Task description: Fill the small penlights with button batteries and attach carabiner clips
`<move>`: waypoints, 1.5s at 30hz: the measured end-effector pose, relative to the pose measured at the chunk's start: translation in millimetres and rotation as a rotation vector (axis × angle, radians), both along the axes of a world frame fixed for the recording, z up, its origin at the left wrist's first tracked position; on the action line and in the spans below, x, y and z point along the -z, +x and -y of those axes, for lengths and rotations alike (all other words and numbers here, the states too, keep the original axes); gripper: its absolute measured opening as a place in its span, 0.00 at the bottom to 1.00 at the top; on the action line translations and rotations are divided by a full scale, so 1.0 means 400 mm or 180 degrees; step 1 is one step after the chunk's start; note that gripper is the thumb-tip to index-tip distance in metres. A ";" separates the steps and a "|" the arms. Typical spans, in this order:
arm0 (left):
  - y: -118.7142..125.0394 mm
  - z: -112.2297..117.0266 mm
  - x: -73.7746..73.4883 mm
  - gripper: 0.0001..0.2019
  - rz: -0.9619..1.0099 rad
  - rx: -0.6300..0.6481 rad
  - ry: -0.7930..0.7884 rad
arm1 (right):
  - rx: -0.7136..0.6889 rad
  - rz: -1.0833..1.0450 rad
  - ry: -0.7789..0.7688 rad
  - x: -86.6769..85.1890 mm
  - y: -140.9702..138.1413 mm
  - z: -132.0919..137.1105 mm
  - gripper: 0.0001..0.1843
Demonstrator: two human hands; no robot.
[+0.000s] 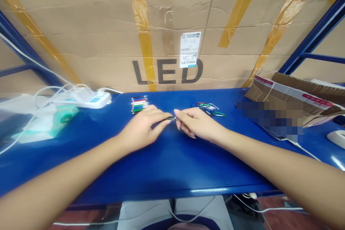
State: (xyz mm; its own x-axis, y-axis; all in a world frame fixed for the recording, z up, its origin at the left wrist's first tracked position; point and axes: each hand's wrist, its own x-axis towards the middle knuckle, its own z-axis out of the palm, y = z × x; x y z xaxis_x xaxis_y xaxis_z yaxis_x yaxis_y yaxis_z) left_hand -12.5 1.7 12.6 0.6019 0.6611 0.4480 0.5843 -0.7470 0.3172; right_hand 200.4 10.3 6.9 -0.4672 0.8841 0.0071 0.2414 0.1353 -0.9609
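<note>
A slim black tube with a silver end [170, 118] is held level between my two hands above the blue table [172, 165]. My left hand [147, 125] pinches its dark body between thumb and fingertips. At the silver end, my right hand [192, 120] closes thumb and index finger, its other fingers curled beneath. Behind my left hand lies a stack-like row of slim coloured tubes with silver ends [139, 103], partly hidden by that hand. Several coloured carabiners [208, 107] lie in a loose pile just beyond my right hand.
A white power strip [93, 100] with cables and a green-white tissue pack [55, 122] sit at left. On the right are an open cardboard box [291, 97], a blurred-out device [269, 120] with a cable and a white object [336, 138]. A large LED-marked carton [107, 43] stands behind.
</note>
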 end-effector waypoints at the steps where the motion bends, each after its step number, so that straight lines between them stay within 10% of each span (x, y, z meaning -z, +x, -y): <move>1: -0.013 -0.012 -0.011 0.14 -0.0203 -0.0080 0.0025 | 0.0057 0.0166 0.0254 -0.002 0.005 -0.006 0.30; 7: -0.089 -0.072 -0.056 0.10 -0.1164 -0.0660 -0.0101 | 0.0484 0.0815 0.1519 -0.021 0.038 -0.018 0.31; 17: -0.103 -0.081 -0.045 0.11 -0.1441 -0.1046 -0.0163 | 0.0623 0.1809 0.2052 -0.035 0.055 -0.027 0.22; 20: -0.105 -0.088 -0.047 0.10 -0.1170 -0.0935 -0.0219 | 0.0819 0.1912 0.2110 -0.046 0.092 -0.066 0.06; 24: -0.102 -0.088 -0.055 0.11 -0.0727 -0.1073 -0.0290 | 0.1290 0.1871 0.2066 -0.076 0.161 -0.121 0.18; 33: -0.088 -0.063 -0.076 0.24 -0.1063 -0.1328 -0.0300 | -0.0083 0.2556 0.2034 -0.056 0.162 -0.123 0.10; 39: -0.092 -0.079 -0.065 0.18 -0.0910 -0.1349 -0.0189 | -0.0067 0.2702 0.1912 -0.007 0.133 -0.131 0.06; 45: -0.100 -0.081 -0.058 0.13 -0.1047 -0.1154 -0.0297 | 0.0291 0.1720 0.1422 -0.056 0.122 -0.097 0.02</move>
State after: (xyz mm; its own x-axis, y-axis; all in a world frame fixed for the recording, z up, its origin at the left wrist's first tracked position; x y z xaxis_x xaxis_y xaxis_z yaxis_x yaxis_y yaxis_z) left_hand -52.7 34.2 35.9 0.4255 0.8821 0.2020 0.8815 -0.4545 0.1282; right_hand 249.1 48.9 29.1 -0.4317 0.8866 0.1664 0.6982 0.4452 -0.5607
